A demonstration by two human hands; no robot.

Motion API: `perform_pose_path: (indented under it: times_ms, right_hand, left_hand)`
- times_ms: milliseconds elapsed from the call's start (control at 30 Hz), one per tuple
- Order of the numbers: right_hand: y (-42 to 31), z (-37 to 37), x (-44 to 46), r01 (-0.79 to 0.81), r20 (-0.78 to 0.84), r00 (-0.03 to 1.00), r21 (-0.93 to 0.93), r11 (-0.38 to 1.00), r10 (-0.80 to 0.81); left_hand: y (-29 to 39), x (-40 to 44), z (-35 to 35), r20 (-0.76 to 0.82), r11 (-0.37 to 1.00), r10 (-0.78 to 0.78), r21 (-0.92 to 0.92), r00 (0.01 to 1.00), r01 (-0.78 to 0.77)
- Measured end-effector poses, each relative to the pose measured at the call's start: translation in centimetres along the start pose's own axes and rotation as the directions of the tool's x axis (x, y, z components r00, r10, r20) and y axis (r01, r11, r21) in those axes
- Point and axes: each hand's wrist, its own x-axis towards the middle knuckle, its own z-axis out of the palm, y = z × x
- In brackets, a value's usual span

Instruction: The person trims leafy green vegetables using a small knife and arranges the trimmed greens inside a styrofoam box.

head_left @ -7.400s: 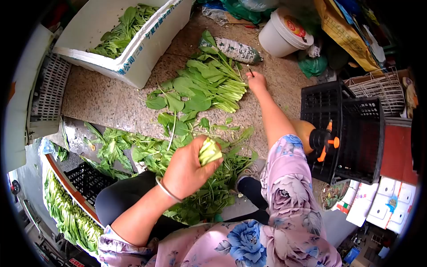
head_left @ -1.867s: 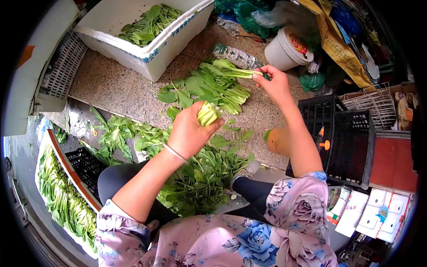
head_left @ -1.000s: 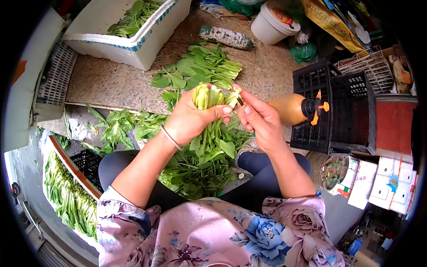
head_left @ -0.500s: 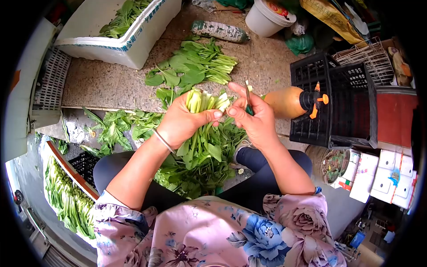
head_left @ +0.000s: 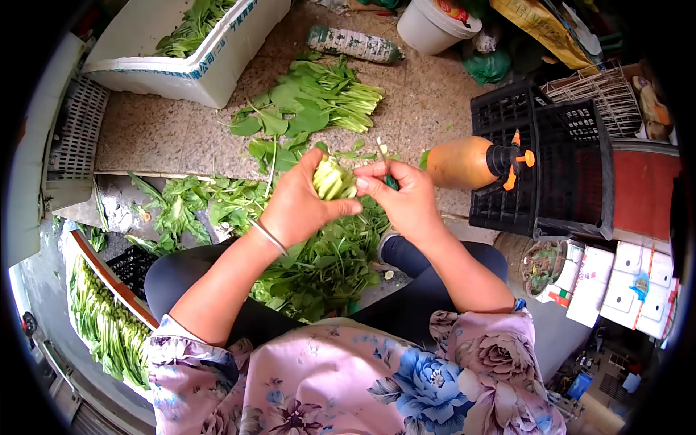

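My left hand (head_left: pixel 299 200), with a bangle on its wrist, is closed around a bunch of leafy greens (head_left: pixel 333 180). The pale green stem ends face up and to the right. Close against those ends, my right hand (head_left: pixel 407 203) grips a small knife (head_left: pixel 391 181) by its green handle, the blade pointing up and away. Its thumb and forefinger reach the stems. Below both hands lies a heap of loose greens (head_left: pixel 319 272) between my knees. Beyond them, a pile of greens (head_left: pixel 319 98) rests on the stone slab.
A white foam box (head_left: pixel 210 69) with greens stands at the far left. An orange spray bottle (head_left: pixel 460 163) lies beside black crates (head_left: pixel 540 167) on the right. A plastic-wrapped roll (head_left: pixel 355 45) and a white bucket (head_left: pixel 435 29) are at the back.
The bunch has turned in my left hand, so its stem ends now face more toward me. My right forefinger has come down from its raised position to the stems.
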Motion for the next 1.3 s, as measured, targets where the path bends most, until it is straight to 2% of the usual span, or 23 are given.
perform_pose_path:
  times_ms: [33,100,133,167,200,267,333,400,433,500,567,633,833,900,933,967,1033,1100,1133,1167,1233,1267,1300]
  right_hand:
    - [0.0,-0.1,-0.2,0.085,0.05,0.996,-0.12,0.989,-0.079]
    - [-0.4,-0.6,0.6,0.176,0.127,0.981,-0.243,0.954,-0.148]
    - [-0.8,-1.5,1.8,-0.091,0.203,0.974,-0.067,0.994,0.103]
    - [-1.0,-2.4,3.2,-0.374,0.317,0.889,0.083,0.924,0.331]
    - [0.0,-3.3,5.3,-0.282,0.241,0.926,-0.065,0.957,0.289]
    - [4.1,-5.9,11.3,-0.181,0.078,0.975,-0.277,0.944,0.21]
    - [7.1,-7.9,17.0,-0.238,-0.049,0.97,-0.406,0.882,0.239]
    - [12.0,-9.6,22.8,-0.318,-0.134,0.939,-0.689,0.652,0.316]
    - [13.7,-9.6,23.9,-0.307,-0.117,0.941,-0.689,0.656,0.316]
    - [16.0,-9.0,25.6,-0.168,-0.149,0.986,-0.908,0.384,0.079]
    - [17.1,-9.2,27.1,-0.164,-0.115,0.983,-0.891,0.422,0.14]
    - [16.0,-8.9,27.4,-0.363,-0.175,0.909,-0.778,0.514,0.378]
    - [13.2,-9.2,26.3,-0.287,-0.191,0.956,-0.777,0.561,0.224]
    - [10.8,-9.0,25.3,-0.17,-0.069,0.979,-0.788,0.592,0.19]
    - [9.9,-8.8,24.4,-0.048,0.015,0.995,-0.768,0.638,0.094]
    - [8.9,-8.6,23.4,-0.05,0.009,0.996,-0.771,0.634,0.09]
    - [5.9,-7.6,20.6,0.091,0.101,0.994,-0.703,0.705,-0.028]
    - [1.9,-6.1,17.0,0.026,0.076,0.997,-0.663,0.748,0.033]
    - [0.5,-5.7,15.2,-0.037,0.06,0.994,-0.618,0.786,0.094]
    - [-0.2,-5.7,13.7,-0.042,0.05,0.994,-0.617,0.786,0.092]
    - [-1.1,-5.7,10.9,0.044,0.094,0.995,-0.67,0.741,0.026]
    - [-1.6,-5.5,9.4,0.039,0.084,0.996,-0.67,0.741,0.023]
    - [-2.1,-5.4,8.0,0.182,0.133,0.983,-0.69,0.7,-0.125]
  left_hand:
    - [0.4,-0.2,0.1,-0.083,0.978,0.085,0.2,0.993,-0.067]
    - [0.0,-0.2,0.0,-0.107,0.981,0.081,0.182,0.991,-0.061]
    - [-0.1,-0.2,-0.2,-0.004,0.983,-0.003,0.184,1.0,0.004]
    - [-0.2,-0.2,-0.4,0.099,0.979,-0.091,0.193,0.991,0.071]
    - [1.1,-0.2,-0.7,0.1,0.962,-0.12,0.257,0.988,0.091]
    - [0.2,-0.1,-1.0,0.109,0.976,-0.138,0.185,0.984,0.116]
    - [0.0,0.2,-1.4,0.114,0.986,-0.136,0.115,0.984,0.123]
    - [-0.3,0.7,-1.7,0.086,0.987,-0.136,0.097,0.987,0.128]
    - [-0.5,0.9,-1.9,0.072,0.989,-0.134,0.08,0.988,0.128]
    - [-0.4,1.3,-2.3,0.042,0.987,-0.142,0.077,0.989,0.138]
    - [-0.1,1.7,-2.6,-0.013,0.992,-0.083,0.099,0.997,0.083]
    - [0.0,2.1,-2.9,-0.033,0.983,-0.047,0.176,0.998,0.052]
    - [0.4,2.2,-2.2,-0.137,0.99,-0.05,0.125,0.989,0.068]
    - [0.6,2.4,-2.1,-0.13,0.992,-0.029,0.12,0.991,0.045]
    - [0.6,2.5,-2.0,-0.149,0.989,-0.03,0.135,0.988,0.051]
    - [0.4,2.6,-1.9,-0.168,0.987,-0.033,0.15,0.985,0.059]
    - [0.2,2.8,-1.7,-0.197,0.976,0.031,0.219,0.98,0.014]
    - [1.1,2.9,-1.7,-0.239,0.901,0.217,0.421,0.946,-0.1]
    - [1.4,2.9,-1.7,-0.217,0.892,0.175,0.449,0.96,-0.061]
    - [1.5,2.9,-1.6,-0.208,0.89,0.18,0.45,0.961,-0.069]
    - [1.1,3.0,-1.2,-0.216,0.77,0.432,0.594,0.876,-0.234]
    - [0.8,3.1,-1.2,-0.16,0.758,0.456,0.586,0.876,-0.287]
    - [0.9,3.2,-1.1,-0.152,0.755,0.46,0.586,0.875,-0.295]
